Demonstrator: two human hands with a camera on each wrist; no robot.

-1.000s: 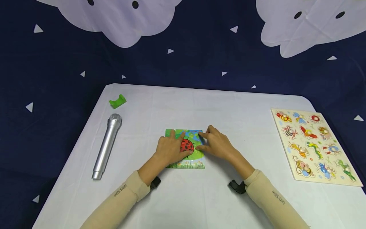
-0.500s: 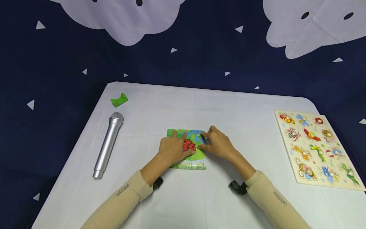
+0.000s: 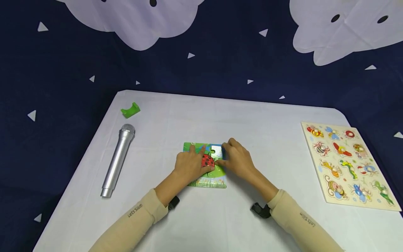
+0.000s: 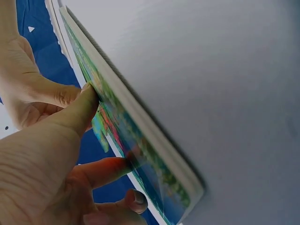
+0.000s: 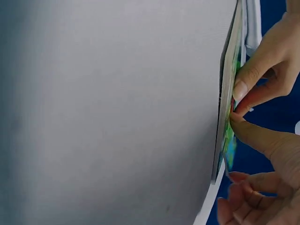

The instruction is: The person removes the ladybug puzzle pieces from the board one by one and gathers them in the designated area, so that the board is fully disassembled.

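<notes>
Since half a second ago, a white patch [image 3: 217, 150] with a dark notch has appeared near the far right corner of the ladybug puzzle [image 3: 218, 172], beside the right hand [image 3: 238, 157], whose fingertips have shifted slightly there. From the head view, the puzzle lies flat on the white tabletop [image 3: 201, 224], near its middle, with both hands on it. Fingers spread, the left hand [image 3: 190, 166] rests on the puzzle's left part, its thumb reaching across the red ladybug. Well to the left lies a silver microphone [image 3: 118, 161], with a green curved bracket [image 3: 130, 110] just beyond its head; to the right, a wooden insect board [image 3: 351, 165] rests by the tabletop's edge. Behind hangs a dark blue backdrop [image 3: 220, 77] with pale clouds and small triangles. Viewed from the left wrist, the left thumb presses on the puzzle's face near its edge, and a blue-green puzzle piece [image 4: 99, 132] tilts up from the surface. Seen from the right wrist, the right hand pinches that piece between its thumb and a fingertip, while the left thumb touches the puzzle just beside the right thumb.
</notes>
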